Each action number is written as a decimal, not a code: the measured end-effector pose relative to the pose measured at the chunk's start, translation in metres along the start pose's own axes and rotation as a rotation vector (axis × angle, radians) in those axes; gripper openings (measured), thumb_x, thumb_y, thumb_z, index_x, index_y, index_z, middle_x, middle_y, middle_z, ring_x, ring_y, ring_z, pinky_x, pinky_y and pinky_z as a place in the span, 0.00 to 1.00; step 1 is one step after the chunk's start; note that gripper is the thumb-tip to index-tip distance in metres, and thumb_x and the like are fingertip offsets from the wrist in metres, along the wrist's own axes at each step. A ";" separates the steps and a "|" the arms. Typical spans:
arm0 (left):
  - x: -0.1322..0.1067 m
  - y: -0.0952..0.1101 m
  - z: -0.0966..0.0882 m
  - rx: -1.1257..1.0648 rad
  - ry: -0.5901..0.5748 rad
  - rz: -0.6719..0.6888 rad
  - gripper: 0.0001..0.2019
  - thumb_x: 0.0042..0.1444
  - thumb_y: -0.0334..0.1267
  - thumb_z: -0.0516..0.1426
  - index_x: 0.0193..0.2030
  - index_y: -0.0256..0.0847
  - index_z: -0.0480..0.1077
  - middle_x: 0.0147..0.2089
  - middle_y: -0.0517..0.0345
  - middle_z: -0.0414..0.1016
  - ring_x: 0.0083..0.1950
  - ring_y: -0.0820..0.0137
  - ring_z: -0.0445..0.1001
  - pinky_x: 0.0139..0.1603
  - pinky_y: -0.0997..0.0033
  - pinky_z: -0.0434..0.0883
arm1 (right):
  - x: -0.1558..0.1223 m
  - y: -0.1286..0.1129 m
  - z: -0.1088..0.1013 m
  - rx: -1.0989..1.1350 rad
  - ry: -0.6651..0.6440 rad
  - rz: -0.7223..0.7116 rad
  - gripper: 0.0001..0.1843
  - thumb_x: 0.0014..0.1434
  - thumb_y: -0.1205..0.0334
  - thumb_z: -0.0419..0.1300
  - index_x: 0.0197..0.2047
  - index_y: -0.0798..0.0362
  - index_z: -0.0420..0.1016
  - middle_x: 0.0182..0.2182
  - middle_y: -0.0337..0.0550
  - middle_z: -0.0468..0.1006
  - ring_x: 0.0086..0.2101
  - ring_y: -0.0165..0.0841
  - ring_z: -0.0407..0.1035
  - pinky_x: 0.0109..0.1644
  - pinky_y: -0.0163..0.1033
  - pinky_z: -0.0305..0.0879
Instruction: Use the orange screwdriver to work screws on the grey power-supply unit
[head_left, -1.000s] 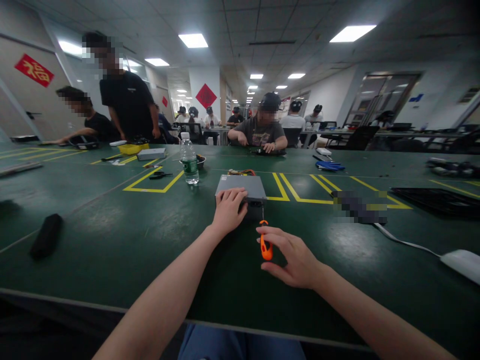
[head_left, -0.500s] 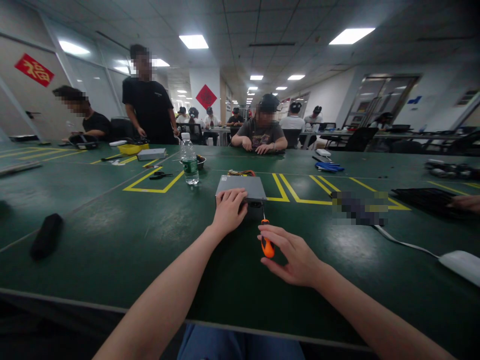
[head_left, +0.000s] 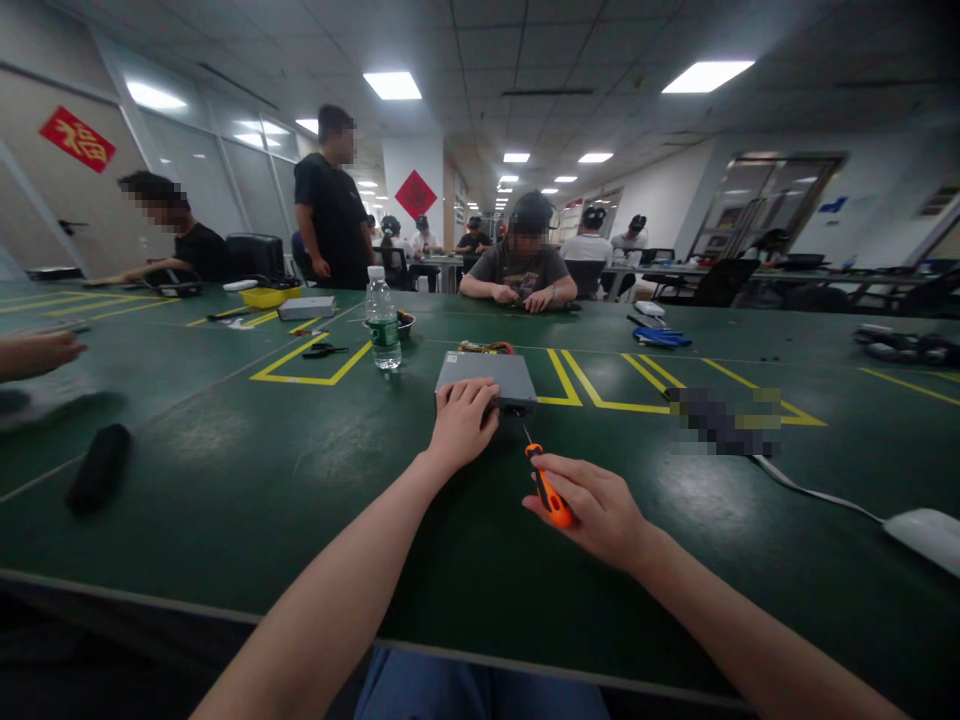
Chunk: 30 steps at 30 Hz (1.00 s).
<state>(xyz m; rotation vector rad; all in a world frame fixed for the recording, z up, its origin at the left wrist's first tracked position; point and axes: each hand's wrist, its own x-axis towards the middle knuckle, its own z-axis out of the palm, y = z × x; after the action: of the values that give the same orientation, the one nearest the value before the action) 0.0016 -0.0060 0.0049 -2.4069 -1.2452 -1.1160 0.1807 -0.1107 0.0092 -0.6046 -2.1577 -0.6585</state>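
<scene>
A grey metal computer power supply (head_left: 491, 378) lies on the green table in front of me, coloured wires (head_left: 486, 348) bunched at its far side. My left hand (head_left: 463, 425) holds its near left part, fingers over the top. In my right hand (head_left: 592, 500) is an orange and black screwdriver (head_left: 553, 498), gripped by the handle. Its thin shaft slants up and left toward the near face of the power supply, by the dark socket. I cannot tell whether the tip touches the case or a screw.
A water bottle (head_left: 385, 325) stands left of the power supply, before a bowl. Black pliers (head_left: 324, 350) lie within yellow tape lines. A black case (head_left: 98, 468) is at left, blue gloves (head_left: 660, 337) at right. Another person's hand (head_left: 45, 352) reaches in from the left; a person sits opposite.
My right hand has closed more around the screwdriver and tilted its handle right and down. The tip sits slightly lower. A co-worker's hand appeared at left; the black object at far right is gone.
</scene>
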 end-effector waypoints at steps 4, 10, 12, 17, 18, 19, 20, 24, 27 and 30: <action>0.000 0.000 0.000 0.000 -0.003 0.003 0.14 0.56 0.36 0.51 0.50 0.48 0.65 0.55 0.57 0.68 0.56 0.64 0.62 0.57 0.57 0.53 | 0.006 -0.003 0.006 0.035 -0.019 -0.028 0.14 0.58 0.62 0.58 0.47 0.53 0.61 0.40 0.51 0.76 0.38 0.35 0.74 0.37 0.37 0.74; 0.000 -0.002 0.001 -0.006 0.000 0.008 0.14 0.56 0.36 0.52 0.49 0.47 0.64 0.55 0.58 0.68 0.56 0.65 0.62 0.57 0.59 0.53 | 0.007 -0.002 0.013 0.021 -0.036 -0.023 0.14 0.58 0.61 0.57 0.46 0.54 0.62 0.39 0.52 0.76 0.37 0.35 0.74 0.37 0.37 0.74; -0.001 -0.002 0.001 -0.008 0.003 0.007 0.14 0.56 0.36 0.51 0.49 0.47 0.64 0.55 0.58 0.68 0.56 0.65 0.62 0.56 0.59 0.53 | 0.006 -0.001 0.013 0.020 -0.043 -0.024 0.14 0.58 0.62 0.58 0.46 0.55 0.61 0.39 0.54 0.76 0.37 0.36 0.74 0.36 0.38 0.74; -0.001 -0.002 0.001 -0.003 -0.003 0.007 0.13 0.56 0.36 0.51 0.49 0.47 0.64 0.56 0.58 0.68 0.56 0.65 0.62 0.57 0.58 0.53 | 0.005 -0.001 0.012 0.016 -0.042 -0.027 0.15 0.58 0.62 0.58 0.47 0.55 0.61 0.40 0.54 0.76 0.38 0.36 0.74 0.37 0.39 0.74; 0.000 -0.002 0.001 -0.001 -0.004 0.007 0.13 0.57 0.37 0.51 0.49 0.47 0.64 0.56 0.58 0.68 0.56 0.65 0.62 0.57 0.58 0.53 | 0.005 -0.001 0.012 0.015 -0.043 -0.026 0.15 0.58 0.62 0.58 0.47 0.55 0.61 0.40 0.54 0.75 0.39 0.36 0.74 0.37 0.39 0.74; 0.000 -0.002 0.000 0.000 -0.003 0.008 0.13 0.57 0.37 0.51 0.49 0.47 0.64 0.56 0.58 0.68 0.56 0.65 0.62 0.57 0.58 0.53 | 0.005 0.000 0.012 0.012 -0.043 -0.025 0.15 0.58 0.62 0.58 0.47 0.55 0.61 0.40 0.54 0.75 0.39 0.36 0.74 0.37 0.38 0.74; 0.000 -0.002 0.000 0.000 -0.003 0.008 0.13 0.56 0.36 0.51 0.49 0.47 0.64 0.56 0.57 0.68 0.56 0.65 0.62 0.57 0.58 0.53 | 0.006 0.000 0.013 0.008 -0.042 -0.022 0.15 0.58 0.62 0.58 0.47 0.55 0.61 0.40 0.53 0.75 0.39 0.36 0.73 0.37 0.38 0.74; 0.000 -0.001 0.001 -0.001 0.002 0.006 0.14 0.56 0.36 0.51 0.49 0.47 0.64 0.55 0.58 0.68 0.56 0.65 0.62 0.57 0.59 0.53 | 0.007 -0.001 0.012 -0.018 -0.045 -0.036 0.13 0.59 0.63 0.56 0.46 0.55 0.62 0.40 0.53 0.75 0.39 0.35 0.73 0.38 0.37 0.73; 0.000 -0.002 0.003 0.003 0.007 0.001 0.13 0.56 0.37 0.52 0.49 0.47 0.64 0.55 0.58 0.68 0.56 0.65 0.63 0.56 0.59 0.53 | 0.007 -0.004 0.013 -0.063 -0.106 -0.071 0.10 0.60 0.67 0.54 0.46 0.56 0.64 0.42 0.53 0.75 0.39 0.34 0.72 0.40 0.38 0.71; 0.000 -0.002 0.004 0.005 0.012 -0.001 0.13 0.56 0.37 0.52 0.49 0.47 0.64 0.55 0.59 0.68 0.56 0.65 0.63 0.56 0.58 0.53 | 0.006 -0.007 0.014 -0.085 -0.197 -0.105 0.15 0.60 0.70 0.51 0.51 0.54 0.64 0.46 0.53 0.73 0.42 0.34 0.70 0.43 0.40 0.69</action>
<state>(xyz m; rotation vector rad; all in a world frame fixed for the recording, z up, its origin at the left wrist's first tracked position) 0.0020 -0.0030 0.0021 -2.3929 -1.2435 -1.1248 0.1660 -0.1060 0.0043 -0.6269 -2.3673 -0.7785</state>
